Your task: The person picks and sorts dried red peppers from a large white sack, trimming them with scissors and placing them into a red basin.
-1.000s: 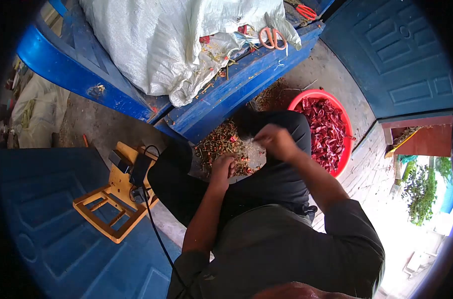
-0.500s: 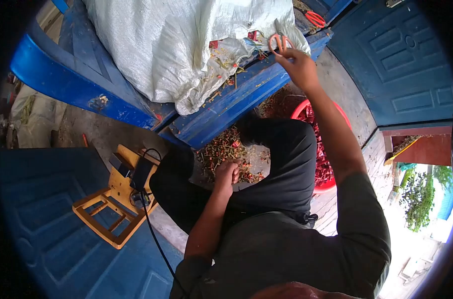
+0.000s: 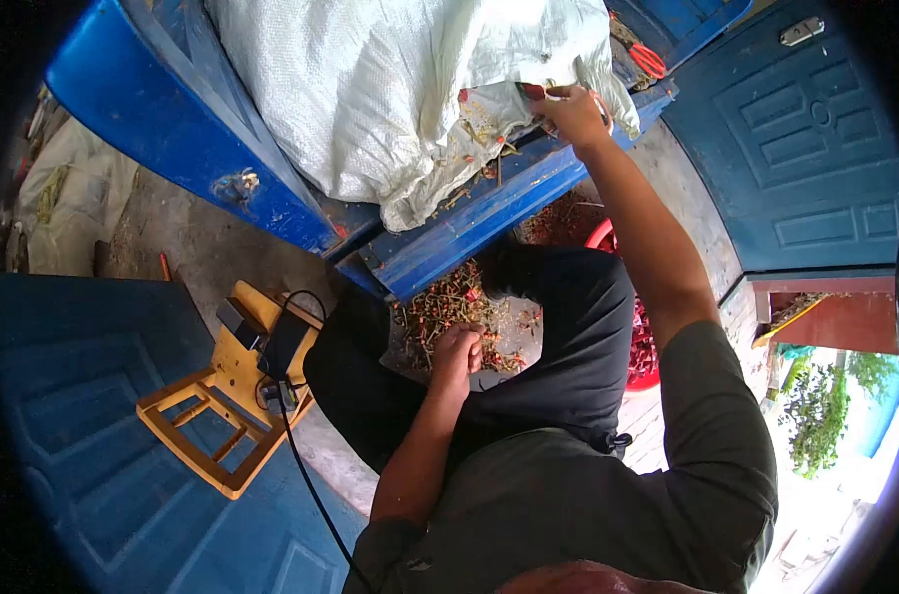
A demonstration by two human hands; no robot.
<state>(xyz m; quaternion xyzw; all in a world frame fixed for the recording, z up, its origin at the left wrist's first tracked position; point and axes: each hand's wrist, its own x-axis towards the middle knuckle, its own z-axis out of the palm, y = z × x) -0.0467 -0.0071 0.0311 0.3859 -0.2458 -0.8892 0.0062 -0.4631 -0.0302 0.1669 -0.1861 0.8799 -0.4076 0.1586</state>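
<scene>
My right hand (image 3: pixel 574 119) is at the open mouth of a white woven sack (image 3: pixel 350 89). A pair of scissors stays in that hand, with an orange-pink handle loop (image 3: pixel 602 111) showing beside the knuckles and the blades hidden. My fingertips are right at a dark red piece (image 3: pixel 532 91), probably dried chili, in the sack's mouth. Low between my knees, my left hand (image 3: pixel 457 354) is closed, and what its fingers hold, if anything, is hidden. Chili stems and red bits (image 3: pixel 449 302) lie on the floor just beyond it.
The sack lies on a blue wooden frame (image 3: pixel 469 233). Red-handled scissors (image 3: pixel 648 61) rest at its far right. Behind my right knee stands a red basin (image 3: pixel 643 381) of red chilies. A wooden stool (image 3: pixel 234 371) with black devices and a cable is at left.
My right hand has moved slightly left into the sack's mouth, its fingers now at the red piece and the scissors turned behind the hand. My left hand stays low; the view has shifted slightly.
</scene>
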